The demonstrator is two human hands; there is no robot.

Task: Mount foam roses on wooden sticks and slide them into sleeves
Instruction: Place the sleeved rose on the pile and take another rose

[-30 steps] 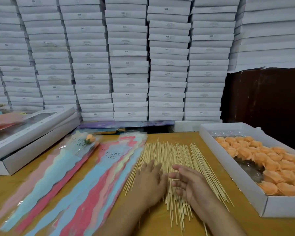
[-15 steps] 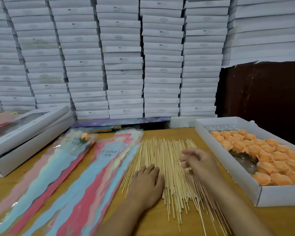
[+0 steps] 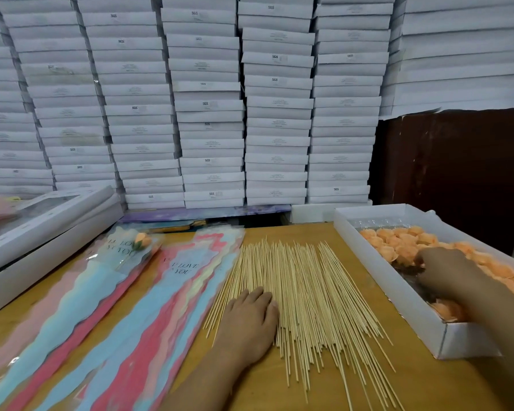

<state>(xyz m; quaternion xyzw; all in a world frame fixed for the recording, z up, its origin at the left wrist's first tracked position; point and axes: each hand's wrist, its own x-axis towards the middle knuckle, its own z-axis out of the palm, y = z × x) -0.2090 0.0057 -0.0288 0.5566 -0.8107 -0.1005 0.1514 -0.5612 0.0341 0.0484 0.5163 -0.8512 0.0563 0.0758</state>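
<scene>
A wide spread of thin wooden sticks (image 3: 312, 286) lies on the wooden table in front of me. My left hand (image 3: 250, 318) rests flat on the sticks' left side, fingers straight. My right hand (image 3: 448, 268) is inside the white box (image 3: 377, 271) at the right, its fingertips down among the orange foam roses (image 3: 398, 241); I cannot see whether it holds one. Pink, blue and red "I love you" sleeves (image 3: 175, 307) lie in two overlapping piles to the left. One sleeve on the far-left pile holds a mounted orange rose (image 3: 139, 240).
Two long white window boxes (image 3: 42, 232) sit stacked at the table's left edge. A wall of stacked white boxes (image 3: 208, 114) fills the background behind the table. A dark brown panel (image 3: 457, 173) stands behind the rose box.
My right hand lifted off the sticks and moved right into the box of roses. My left hand stayed flat on the sticks.
</scene>
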